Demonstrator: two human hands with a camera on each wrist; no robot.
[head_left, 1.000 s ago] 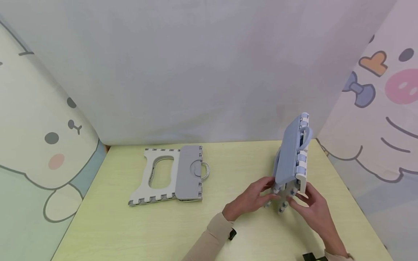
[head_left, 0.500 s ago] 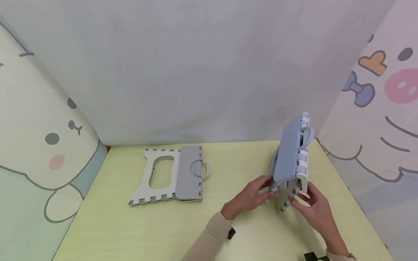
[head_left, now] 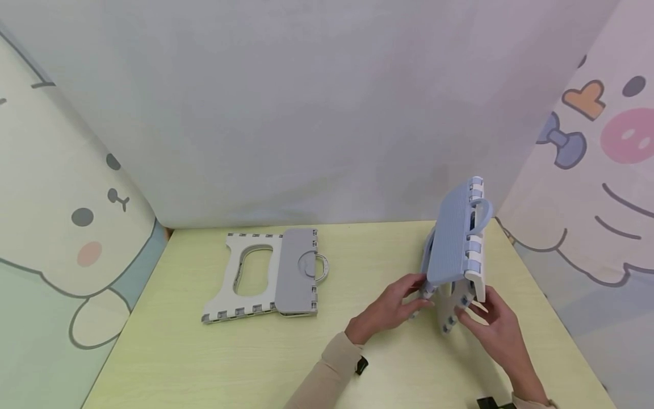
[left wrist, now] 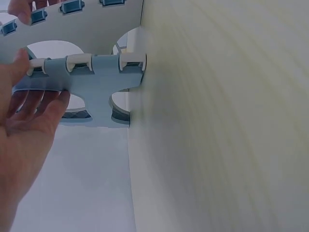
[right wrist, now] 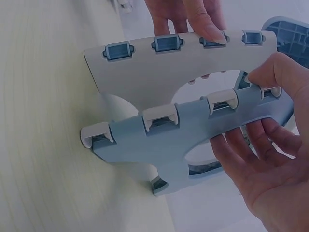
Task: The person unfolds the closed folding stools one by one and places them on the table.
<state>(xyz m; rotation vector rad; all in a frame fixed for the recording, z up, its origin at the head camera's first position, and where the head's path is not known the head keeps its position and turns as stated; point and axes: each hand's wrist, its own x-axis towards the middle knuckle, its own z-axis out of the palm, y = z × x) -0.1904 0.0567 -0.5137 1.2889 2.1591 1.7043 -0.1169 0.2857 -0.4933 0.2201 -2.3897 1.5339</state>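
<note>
Head view, left to right: bunny-print curtain (head_left: 66, 227) at far left, then a grey-and-white stool (head_left: 268, 275) lying folded flat on the table (head_left: 204, 352), left of centre, untouched. Right of centre, the blue stool (head_left: 456, 244) stands tilted on its edge near the table's right rear corner, seat panel facing left, handle (head_left: 482, 215) sticking out at upper right. Left hand (head_left: 393, 309) comes in from lower centre, beige sleeve (head_left: 327, 378), fingers (head_left: 416, 282) curled round the stool's lower left edge, clamped on the blue leg panel. Right hand (head_left: 493, 326) at lower right, thumb and fingers pinching the white leg panel (head_left: 449, 309) with the blue clips. Right wrist view shows it closer: white panel (right wrist: 183, 72) splayed away from the blue hinged one (right wrist: 193, 140), left fingertips (right wrist: 210, 30) pressing on the clip row at top, right thumb on the hinge knuckles, the other right fingers spread loosely under the blue panel. Left wrist view: blue panel (left wrist: 91, 84) butting against the table, left hand (left wrist: 29, 125) cupped under it. Pig-print curtain (head_left: 603, 142) at far right. Step looks like opening or closing the legs, partway, legs at an angle. Next move probably needs both hands working the two leg panels about the hinges while keeping the stool from tipping.
</note>
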